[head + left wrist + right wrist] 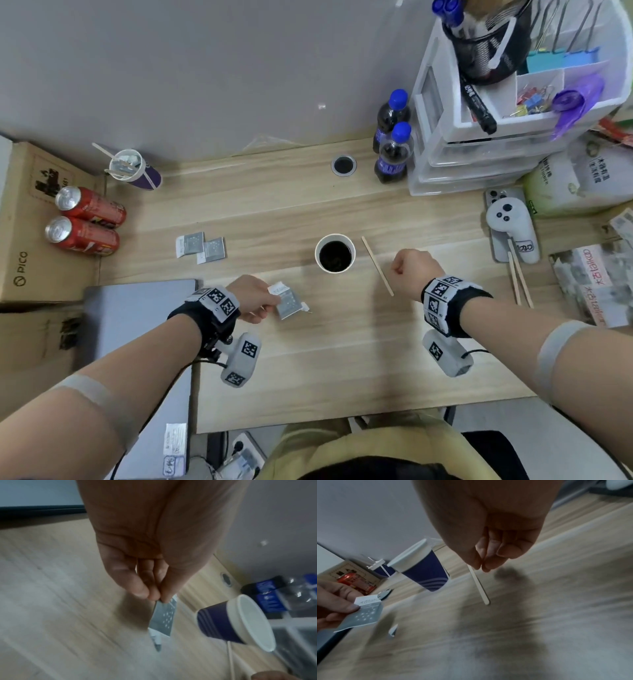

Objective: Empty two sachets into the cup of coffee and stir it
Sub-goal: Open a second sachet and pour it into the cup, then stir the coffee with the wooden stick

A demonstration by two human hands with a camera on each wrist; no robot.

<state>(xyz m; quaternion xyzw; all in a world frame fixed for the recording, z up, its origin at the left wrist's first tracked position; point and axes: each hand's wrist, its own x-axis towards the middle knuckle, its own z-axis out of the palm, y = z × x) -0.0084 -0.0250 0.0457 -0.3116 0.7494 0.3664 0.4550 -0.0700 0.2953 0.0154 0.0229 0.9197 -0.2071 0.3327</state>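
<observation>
A purple paper cup of coffee [352, 247] [214, 622] [426, 572] stands at the middle of the wooden desk. My left hand [255, 298] [150, 595] pinches a grey sachet [288, 303] [163, 616] [364, 615] just above the desk, left of and nearer than the cup. A torn strip [157, 641] dangles from the sachet's corner. A wooden stirrer [376, 265] [479, 586] lies right of the cup. My right hand [412, 270] [481, 566] hovers beside it with curled fingers, thumb and fingertip together; no hold on the stick shows. Two more sachets [200, 247] lie further left.
A second cup [132, 168] with sticks stands at the back left, near two red cans [85, 221] and a cardboard box [24, 222]. Two cola bottles [394, 154], a white drawer unit [479, 144], a controller [512, 226] and two spare sticks [520, 282] sit right. A laptop [137, 342] lies near left.
</observation>
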